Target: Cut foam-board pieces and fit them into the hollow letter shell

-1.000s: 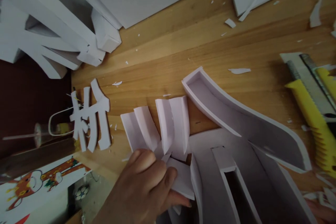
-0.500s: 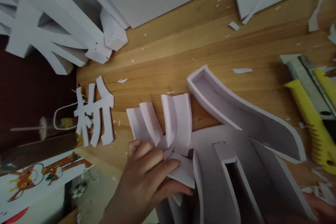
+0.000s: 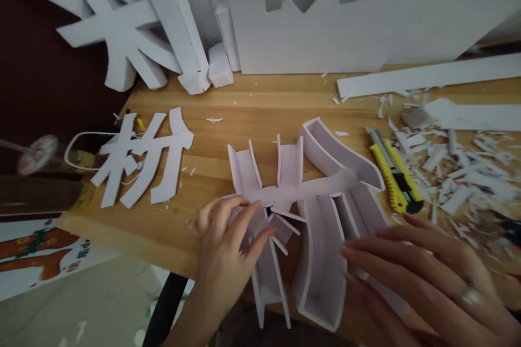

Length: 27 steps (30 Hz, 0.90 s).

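A white foam character with raised side walls (image 3: pixel 321 187) lies on the wooden table, its hollow side up. My left hand (image 3: pixel 230 241) rests at its left part, thumb and fingers apart beside the short walls near the centre; nothing shows between them. Over the right part of the character is my right hand (image 3: pixel 427 276), fingers stretched out and slightly blurred, with a ring on one finger. A yellow box cutter (image 3: pixel 393 173) lies just beyond that hand, to the right of the character.
A flat white character (image 3: pixel 158 146) lies at the left. White scraps (image 3: pixel 468 168) are heaped at the right, near long white strips (image 3: pixel 427 76). Finished foam characters (image 3: pixel 122 27) and a large white board (image 3: pixel 309 43) stand at the back.
The view has drawn back and shows more of the table. My left hand has opened from the small wall piece. My right hand has come into fuller view over the character.
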Each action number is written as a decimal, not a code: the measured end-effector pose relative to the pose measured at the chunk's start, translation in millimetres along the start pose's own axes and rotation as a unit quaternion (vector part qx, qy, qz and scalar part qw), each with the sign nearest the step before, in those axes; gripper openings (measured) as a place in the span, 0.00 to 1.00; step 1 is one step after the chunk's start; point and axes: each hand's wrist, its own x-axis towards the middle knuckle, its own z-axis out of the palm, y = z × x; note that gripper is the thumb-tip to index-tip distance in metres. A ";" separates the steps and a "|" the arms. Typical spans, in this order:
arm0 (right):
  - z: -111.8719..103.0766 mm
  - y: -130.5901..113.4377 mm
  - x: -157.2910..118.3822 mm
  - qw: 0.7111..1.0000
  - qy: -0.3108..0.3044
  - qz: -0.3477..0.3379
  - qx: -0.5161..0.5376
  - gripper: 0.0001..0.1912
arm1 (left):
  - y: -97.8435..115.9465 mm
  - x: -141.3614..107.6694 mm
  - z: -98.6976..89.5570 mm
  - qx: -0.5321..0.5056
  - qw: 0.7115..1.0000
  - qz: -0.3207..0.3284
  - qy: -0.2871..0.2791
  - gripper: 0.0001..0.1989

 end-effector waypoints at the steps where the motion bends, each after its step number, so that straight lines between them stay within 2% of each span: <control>1: 1.3 -4.9 10.5 0.999 -0.029 -0.031 -0.014 0.14 | -2.4 0.8 1.3 -0.011 1.000 0.003 -0.013 0.14; 5: 21.2 -17.6 46.5 0.994 -0.096 -0.038 -0.025 0.13 | -8.0 6.4 4.8 -0.045 0.998 0.007 -0.052 0.13; 8: 34.3 -18.8 59.1 0.988 -0.136 -0.042 -0.064 0.15 | -5.8 9.6 4.6 -0.052 0.997 0.003 -0.063 0.12; 11: 37.8 -18.8 62.1 0.978 -0.172 -0.041 -0.108 0.16 | -4.8 10.5 4.3 -0.080 0.995 -0.004 -0.063 0.11; 17: 35.4 -18.4 63.1 0.961 -0.208 -0.095 -0.159 0.16 | -12.7 7.5 8.6 -0.119 0.991 -0.009 -0.066 0.10; 23: 33.8 -13.2 65.8 0.962 -0.238 -0.066 -0.113 0.21 | -13.8 5.6 10.1 -0.098 0.993 -0.013 -0.069 0.10; 27: 36.5 -9.4 64.7 0.969 -0.227 -0.055 -0.085 0.19 | -13.4 6.3 11.4 -0.109 0.992 -0.014 -0.059 0.08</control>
